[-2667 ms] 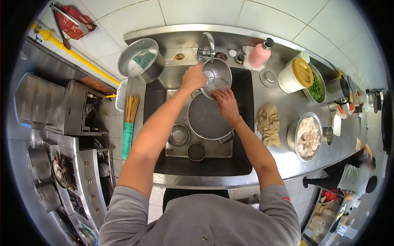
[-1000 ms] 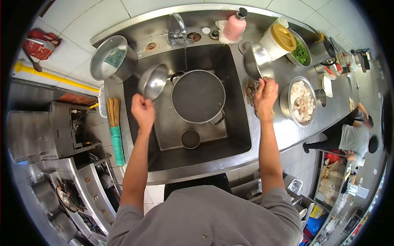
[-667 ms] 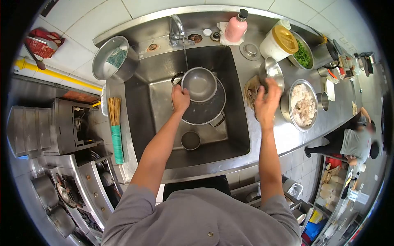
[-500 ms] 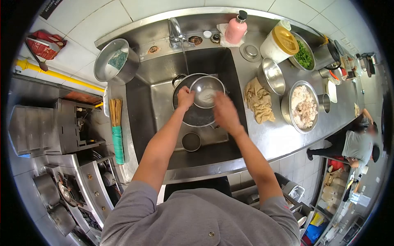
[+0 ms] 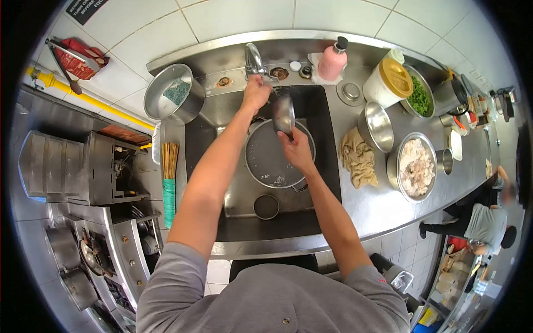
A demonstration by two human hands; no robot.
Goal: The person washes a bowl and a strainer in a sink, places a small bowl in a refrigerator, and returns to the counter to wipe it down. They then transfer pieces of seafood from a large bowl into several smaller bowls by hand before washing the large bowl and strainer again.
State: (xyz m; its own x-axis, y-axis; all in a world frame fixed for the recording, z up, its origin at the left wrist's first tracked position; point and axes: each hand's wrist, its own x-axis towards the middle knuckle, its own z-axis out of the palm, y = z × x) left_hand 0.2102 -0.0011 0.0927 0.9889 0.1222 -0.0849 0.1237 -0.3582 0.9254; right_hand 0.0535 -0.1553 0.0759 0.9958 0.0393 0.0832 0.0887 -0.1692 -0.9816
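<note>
My left hand [image 5: 257, 93] is at the lower end of the faucet [image 5: 253, 58], its fingers closed around the spout and partly hidden. In my right hand [image 5: 297, 149] is a small metal bowl [image 5: 283, 114], gripped by its rim and tipped on its side above the sink. Below the bowl, a large round pot [image 5: 272, 158] stands in the sink, with water and some pale bits inside. A small round metal cup [image 5: 266, 207] sits nearer to me on the sink floor.
Left of the sink [image 5: 233, 211] stands a deep pot [image 5: 175, 94] with a green scouring pad. On the right counter are a crumpled cloth [image 5: 358, 158], an empty bowl [image 5: 376, 126] and a bowl of pale chopped food [image 5: 416, 169]. A person [image 5: 483, 225] is at far right.
My left hand has left the bowl and moved up to the faucet. My right hand now holds the bowl, which has gone from facing up to tipped sideways.
</note>
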